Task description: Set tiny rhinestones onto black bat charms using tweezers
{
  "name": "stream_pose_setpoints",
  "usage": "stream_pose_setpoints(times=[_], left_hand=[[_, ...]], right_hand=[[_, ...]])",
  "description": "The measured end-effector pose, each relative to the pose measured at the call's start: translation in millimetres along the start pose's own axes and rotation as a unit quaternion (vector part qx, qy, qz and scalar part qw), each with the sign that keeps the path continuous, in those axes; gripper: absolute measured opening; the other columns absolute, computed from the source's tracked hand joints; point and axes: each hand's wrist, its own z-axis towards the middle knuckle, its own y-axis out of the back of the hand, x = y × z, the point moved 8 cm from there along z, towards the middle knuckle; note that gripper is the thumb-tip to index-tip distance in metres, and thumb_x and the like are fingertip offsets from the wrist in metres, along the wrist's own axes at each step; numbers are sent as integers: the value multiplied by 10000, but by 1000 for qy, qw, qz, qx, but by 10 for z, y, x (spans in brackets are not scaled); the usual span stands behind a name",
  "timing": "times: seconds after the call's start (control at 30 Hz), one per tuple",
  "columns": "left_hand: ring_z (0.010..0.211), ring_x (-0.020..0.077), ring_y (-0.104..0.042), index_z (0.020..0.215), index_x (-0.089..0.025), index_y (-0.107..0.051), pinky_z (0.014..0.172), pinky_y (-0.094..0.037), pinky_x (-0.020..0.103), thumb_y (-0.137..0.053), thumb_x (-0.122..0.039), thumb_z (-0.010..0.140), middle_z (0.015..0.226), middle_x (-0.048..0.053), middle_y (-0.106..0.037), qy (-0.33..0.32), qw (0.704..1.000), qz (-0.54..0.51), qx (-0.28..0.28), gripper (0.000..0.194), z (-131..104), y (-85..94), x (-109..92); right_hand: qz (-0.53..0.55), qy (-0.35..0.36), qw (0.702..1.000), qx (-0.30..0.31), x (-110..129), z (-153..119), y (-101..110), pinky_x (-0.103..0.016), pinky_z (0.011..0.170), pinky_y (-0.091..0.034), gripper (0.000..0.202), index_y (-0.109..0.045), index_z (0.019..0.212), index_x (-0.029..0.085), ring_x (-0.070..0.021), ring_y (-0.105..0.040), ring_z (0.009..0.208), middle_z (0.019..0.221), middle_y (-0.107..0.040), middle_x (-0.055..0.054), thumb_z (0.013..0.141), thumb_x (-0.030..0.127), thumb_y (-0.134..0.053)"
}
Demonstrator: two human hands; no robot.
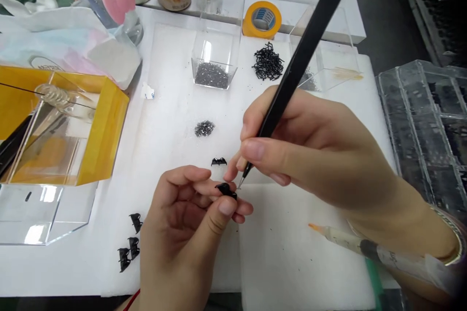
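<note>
Between thumb and fingers, my left hand (189, 233) pinches a small black part (226, 190) with a curved outline. My right hand (302, 150) grips black tweezers (292, 73) like a pen. Their fine tip meets or almost meets the right end of that part; a tiny light piece seems to be at the tip, too small to name. Just beyond my fingers lies a similar black part (219, 162). Several more such parts (134, 248) rest left of my left wrist. A small pile of tiny shiny dark pieces (205, 129) sits on the white foam sheet (168, 121).
Farther back stand a clear box of tiny dark pieces (211, 75), a heap of black bent pieces (268, 62) and orange tape (261, 19). A yellow box (118, 121) is at left, a compartment case (412, 121) at right. An orange-tipped syringe-like tube (343, 238) lies by my right forearm.
</note>
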Motion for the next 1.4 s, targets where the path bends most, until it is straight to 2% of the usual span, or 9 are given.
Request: stream_pose_setpoints(times=[0.13,0.33,0.43,0.6,0.73,0.83,0.93,1.13,1.4], left_hand=[[651,97,-718,898,-256,-607,654,-589,147,-726,-136,793,747,-72,-683,-4,1000,3,-25,199,-16,40,-21],[654,114,-720,895,-249,-600,661,-603,177,-720,-128,796,738,-63,-692,1,1000,13,-28,197,-35,57,-37],[654,113,-720,905,-252,-606,667,-605,182,-718,-125,797,751,-62,-700,-11,1000,14,-23,201,-36,51,-39],[643,123,-722,894,-237,-615,651,-609,182,-728,-129,787,740,-46,-702,-35,999,23,-21,190,-15,49,-35],[649,136,-727,890,-228,-619,652,-615,191,-733,-125,779,745,-34,-698,-39,998,24,-32,189,-10,72,-40],[653,124,-723,880,-230,-614,660,-609,175,-730,-116,781,744,-39,-699,-42,999,16,-29,190,-17,67,-54],[649,113,-719,875,-230,-614,663,-604,162,-728,-110,781,737,-42,-700,-53,998,11,-31,190,-20,62,-72],[649,114,-719,874,-229,-610,673,-607,170,-721,-98,785,724,-42,-700,-63,997,13,-35,193,-22,61,-78],[667,115,-718,883,-227,-603,679,-608,173,-704,-77,795,749,-40,-705,-62,998,7,-23,201,-31,38,-77]], right_hand=[[-23,12,999,21,7,-20,-45,-119,371,-487,95,-618,795,215,-69,-625,476,655,-681,50,840,135,-646],[14,-2,999,44,-34,-21,-85,-159,444,-552,67,-606,819,220,-110,-684,561,679,-677,69,850,165,-627],[36,-30,998,50,-63,-25,-115,-190,469,-574,79,-592,808,219,-97,-659,498,676,-672,80,837,261,-653],[33,-20,999,38,-35,-35,-123,-183,475,-578,218,-582,789,206,-93,-660,506,680,-657,75,793,395,-691],[27,-4,999,35,-17,-43,-117,-184,492,-588,171,-585,795,207,-93,-664,519,668,-631,80,811,344,-686],[36,-1,999,37,-7,-34,-106,-185,481,-590,79,-589,806,214,-89,-655,507,641,-609,84,845,203,-656],[39,-4,999,26,-3,-18,-84,-159,476,-581,128,-602,788,207,-77,-644,515,555,-554,100,842,94,-628],[36,-31,998,43,-47,-6,-125,-147,484,-540,91,-568,782,190,-57,-633,489,537,-529,140,846,130,-589],[-3,-2,999,35,-37,14,-81,-113,443,-497,77,-600,780,193,-33,-593,492,610,-601,101,837,147,-623]])
